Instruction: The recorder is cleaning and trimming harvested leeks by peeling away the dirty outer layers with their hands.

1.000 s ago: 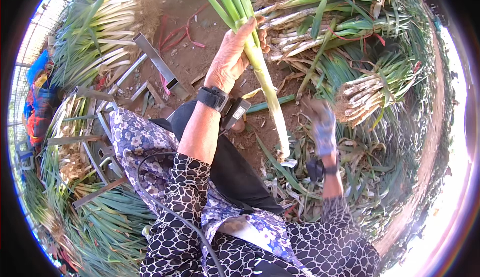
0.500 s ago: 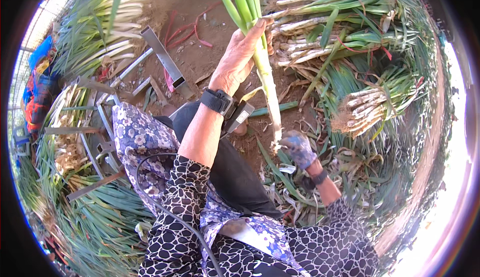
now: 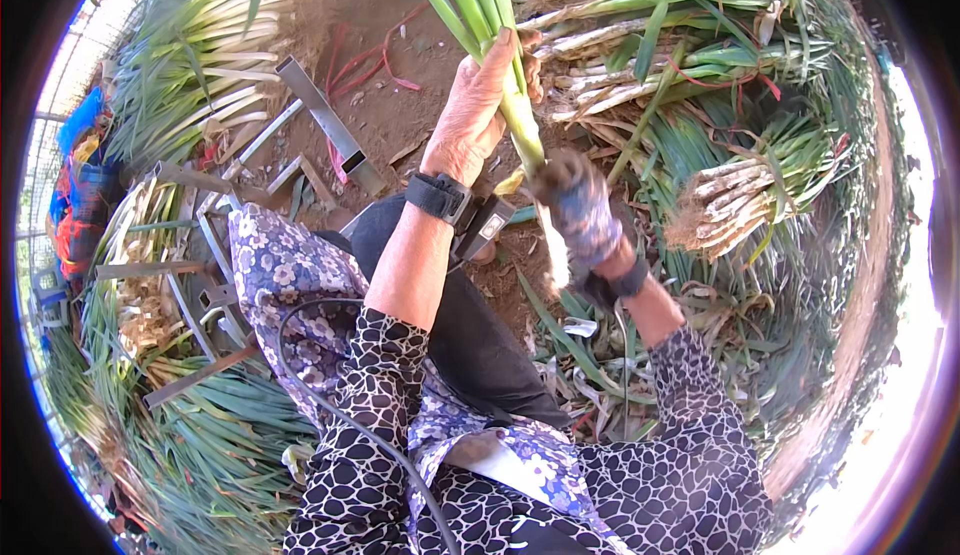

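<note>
My left hand is wrapped round a thick green onion, its leaves pointing up and away and its white root end hanging down. My right hand, in a patterned glove with dark fingertips, is at the middle of the white stalk and covers part of it. Motion smears its fingers, so their grip on the stalk is unclear. Beside the stalk, a small yellowish loose leaf shows. A dark band with a device is on my left wrist.
Bundled green onions lie at the right, with more piles at the far left and near left. Metal frame bars stand left of my knee. Red twine lies on the soil; peeled leaves litter the ground.
My right hand has moved up and left from beside the root end to the middle of the stalk. My left hand still holds the green onion, shifted slightly left.
</note>
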`<state>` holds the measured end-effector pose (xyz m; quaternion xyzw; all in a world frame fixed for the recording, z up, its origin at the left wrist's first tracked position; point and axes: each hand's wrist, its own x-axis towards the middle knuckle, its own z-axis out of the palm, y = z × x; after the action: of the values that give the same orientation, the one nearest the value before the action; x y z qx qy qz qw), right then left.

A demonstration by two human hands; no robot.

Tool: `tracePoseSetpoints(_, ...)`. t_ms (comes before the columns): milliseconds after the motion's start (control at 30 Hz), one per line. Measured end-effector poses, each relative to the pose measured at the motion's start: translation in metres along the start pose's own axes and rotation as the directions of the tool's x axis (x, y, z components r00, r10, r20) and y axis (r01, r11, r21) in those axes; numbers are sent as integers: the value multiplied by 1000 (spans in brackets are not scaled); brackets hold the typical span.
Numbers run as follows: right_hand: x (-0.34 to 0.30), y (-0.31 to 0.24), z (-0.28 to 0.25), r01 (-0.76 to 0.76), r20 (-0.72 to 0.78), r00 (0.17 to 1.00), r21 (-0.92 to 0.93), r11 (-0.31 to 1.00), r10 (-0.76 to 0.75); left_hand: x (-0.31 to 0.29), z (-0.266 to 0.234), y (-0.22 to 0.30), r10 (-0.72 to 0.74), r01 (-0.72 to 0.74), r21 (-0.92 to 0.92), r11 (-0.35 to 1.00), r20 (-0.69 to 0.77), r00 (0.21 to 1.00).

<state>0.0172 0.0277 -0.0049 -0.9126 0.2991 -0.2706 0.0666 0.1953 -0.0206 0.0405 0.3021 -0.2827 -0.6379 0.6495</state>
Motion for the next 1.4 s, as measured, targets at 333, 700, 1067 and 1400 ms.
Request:
tracePoseSetpoints(333,-28,6,-35,-445,11,850,548,708,526,4,3,16,45,-46,-34,998,-23,999)
tracePoseSetpoints(700,56,0,-37,-645,337,720,649,404,607,-2,4,15,89,-53,-212,976,165,982)
tracePoseSetpoints(1067,-144,4,29,-810,644,240,545,-215,726,1,-2,28,112,36,-321,946,430,896)
tracePoseSetpoints(1400,29,9,-9,-384,97,825,820,426,557,-14,22,11,-44,77,-135,988,230,972)
